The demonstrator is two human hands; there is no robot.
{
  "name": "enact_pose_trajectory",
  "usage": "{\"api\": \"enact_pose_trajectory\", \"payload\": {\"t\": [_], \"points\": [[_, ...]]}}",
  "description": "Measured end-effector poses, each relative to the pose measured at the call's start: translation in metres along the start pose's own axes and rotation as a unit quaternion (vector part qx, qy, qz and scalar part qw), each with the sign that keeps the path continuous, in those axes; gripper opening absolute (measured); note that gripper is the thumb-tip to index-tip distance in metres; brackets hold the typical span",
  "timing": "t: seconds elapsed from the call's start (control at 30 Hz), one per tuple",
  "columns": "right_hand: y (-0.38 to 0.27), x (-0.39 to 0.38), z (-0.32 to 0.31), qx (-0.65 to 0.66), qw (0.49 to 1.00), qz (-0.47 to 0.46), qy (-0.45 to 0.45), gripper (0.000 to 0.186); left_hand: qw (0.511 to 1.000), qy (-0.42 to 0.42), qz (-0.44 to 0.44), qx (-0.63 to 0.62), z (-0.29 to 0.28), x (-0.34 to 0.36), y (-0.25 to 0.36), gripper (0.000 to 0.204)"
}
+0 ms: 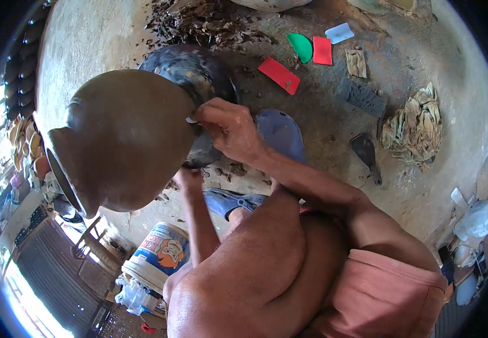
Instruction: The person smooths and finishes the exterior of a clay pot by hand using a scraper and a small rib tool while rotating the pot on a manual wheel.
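A large brown clay pot [131,129] with a flared rim rises from a dark round wheel [213,70], its mouth toward the lower left. My right hand [230,128] is at the pot's base side, its fingers pinched together against the clay. Something small and pale shows at those fingertips, too small to name. Below the pot's right side, my left hand [187,179] is near the wheel's lower edge. Its fingers are mostly hidden behind the pot and wheel.
Clay shavings [199,25] lie beyond the wheel. To the right are a red card [279,75], a green half-round scraper [300,47], a dark block [361,97], a dark paddle-shaped tool [365,155] and crumpled cloth [416,129]. A printed bucket [162,250] stands at lower left.
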State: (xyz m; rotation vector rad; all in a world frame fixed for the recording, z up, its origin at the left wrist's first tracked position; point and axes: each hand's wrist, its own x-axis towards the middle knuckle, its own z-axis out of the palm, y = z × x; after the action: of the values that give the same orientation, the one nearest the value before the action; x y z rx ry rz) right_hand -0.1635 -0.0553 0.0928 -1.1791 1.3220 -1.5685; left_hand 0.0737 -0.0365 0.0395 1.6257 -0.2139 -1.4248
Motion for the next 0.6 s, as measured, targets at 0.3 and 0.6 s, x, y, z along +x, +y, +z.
{"api": "enact_pose_trajectory", "payload": {"t": [0.3,0.6], "points": [[0.021,0.002,-0.007,-0.016,0.998,-0.029,0.043,0.042,0.979,-0.053,-0.196,0.020,0.066,-0.080,-0.051,0.076],[0.020,0.011,0.002,-0.011,1.000,-0.015,0.021,0.039,0.994,0.103,-0.008,-0.041,0.039,-0.032,-0.055,0.066]]}}
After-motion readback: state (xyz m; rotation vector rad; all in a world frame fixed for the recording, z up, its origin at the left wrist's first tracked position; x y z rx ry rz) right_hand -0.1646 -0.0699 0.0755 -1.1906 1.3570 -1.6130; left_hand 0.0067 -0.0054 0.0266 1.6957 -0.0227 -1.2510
